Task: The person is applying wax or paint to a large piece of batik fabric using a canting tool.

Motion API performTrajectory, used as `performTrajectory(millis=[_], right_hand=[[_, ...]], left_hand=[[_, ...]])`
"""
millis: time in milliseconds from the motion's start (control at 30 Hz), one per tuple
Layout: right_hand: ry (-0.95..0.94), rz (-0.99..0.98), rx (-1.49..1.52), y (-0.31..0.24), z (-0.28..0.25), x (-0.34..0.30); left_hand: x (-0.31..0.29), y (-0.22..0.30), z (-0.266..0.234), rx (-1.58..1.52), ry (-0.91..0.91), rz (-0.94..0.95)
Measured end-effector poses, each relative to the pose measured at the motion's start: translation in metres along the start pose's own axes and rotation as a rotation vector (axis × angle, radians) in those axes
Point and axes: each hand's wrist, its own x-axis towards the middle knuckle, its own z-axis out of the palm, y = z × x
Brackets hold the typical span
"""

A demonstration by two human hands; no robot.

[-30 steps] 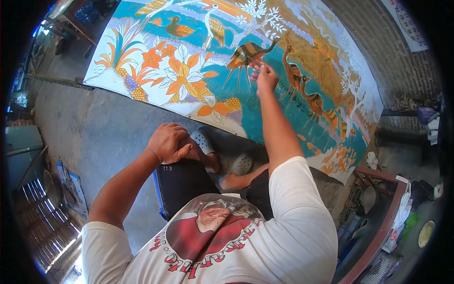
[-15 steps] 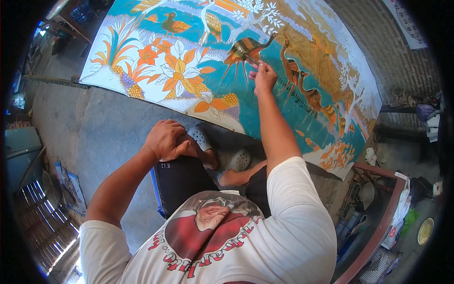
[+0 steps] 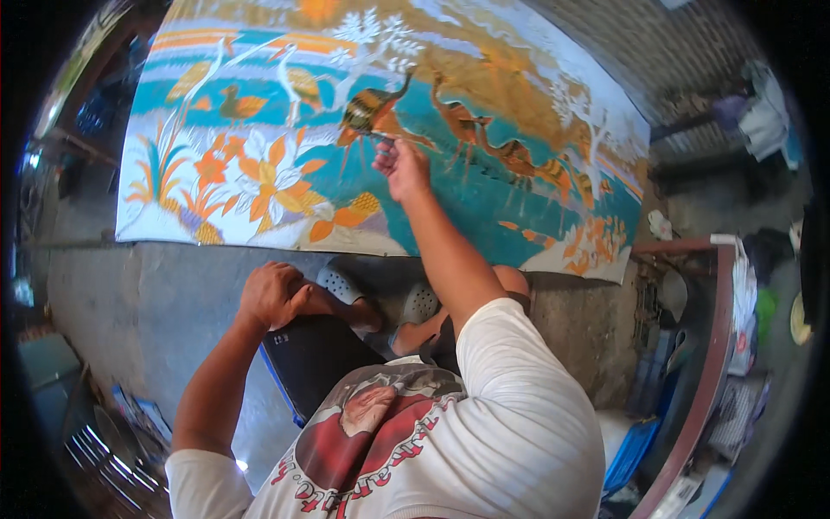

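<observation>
A large painted canvas [image 3: 380, 212] with birds, flowers and teal water spreads out in front of me. My right hand [image 3: 403, 169] is closed around a thin, dark paintbrush [image 3: 379, 137], which points at the canvas. Its tip lies over the lower body of the brown striped bird [image 3: 372, 108], and the bristles are too small to make out. My left hand [image 3: 273, 294] rests on my bent left knee, its fingers loosely draped and holding nothing.
At the right stands a reddish-brown wooden frame [image 3: 719, 346] with clutter around it, including a blue plastic item [image 3: 631, 454]. Corrugated sheeting [image 3: 605, 43] rises behind the canvas. My clog-shod feet [image 3: 341, 284] are on the concrete floor [image 3: 190, 294] just below the canvas edge.
The whole view has turned, so the canvas sits further left and more level. My right hand stays by the same striped bird with the paintbrush. The left hand remains on the knee.
</observation>
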Motion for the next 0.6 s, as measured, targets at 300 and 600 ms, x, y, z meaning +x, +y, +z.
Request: performTrajectory(millis=[300, 600], right_hand=[[-0.115, 0.087, 0.377, -0.105, -0.134, -0.131], [0.669, -0.340, 0.178, -0.173, -0.434, -0.369]], left_hand=[[0.005, 0.002, 0.006, 0.059, -0.205, -0.188], [0.047, -0.055, 0.052, 0.284, -0.770, -0.339]])
